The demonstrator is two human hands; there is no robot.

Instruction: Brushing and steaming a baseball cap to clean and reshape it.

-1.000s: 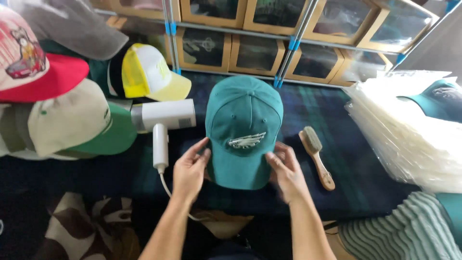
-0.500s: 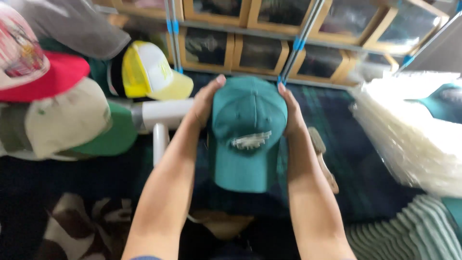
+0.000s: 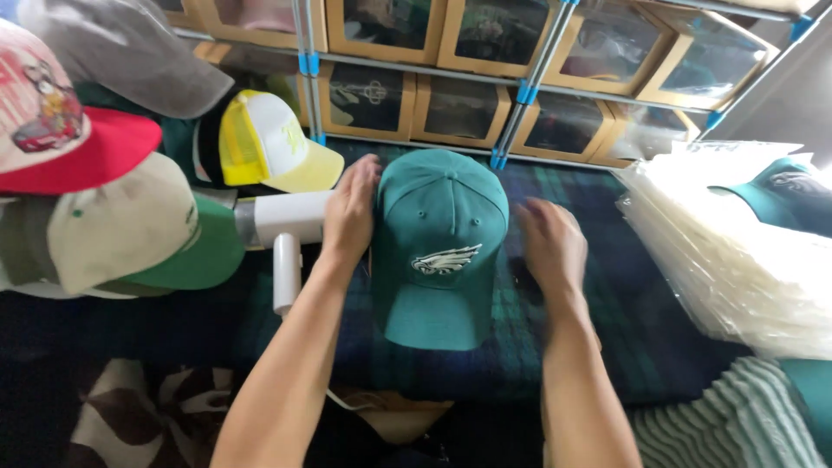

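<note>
A teal baseball cap (image 3: 438, 251) with a white winged emblem lies on a dark plaid cloth (image 3: 620, 308), its brim pointing toward me. My left hand (image 3: 349, 212) holds the left side of the cap's crown, fingers reaching toward the back. My right hand (image 3: 550, 247) hovers just right of the cap, fingers spread and holding nothing, apart from the crown. It covers the wooden brush seen earlier.
A white hair dryer (image 3: 282, 221) lies left of the cap. Behind it sits a yellow-and-white cap (image 3: 269, 143), with a pile of other caps (image 3: 130, 230) at far left. A stack of clear plastic bags (image 3: 737, 260) topped by another teal cap (image 3: 784, 195) stands right. Cardboard window boxes (image 3: 459, 108) line the back.
Both hands went from the brim up to the crown. The right hand has since let go and pulled away to the right. The left hand stays on the crown's left side.
</note>
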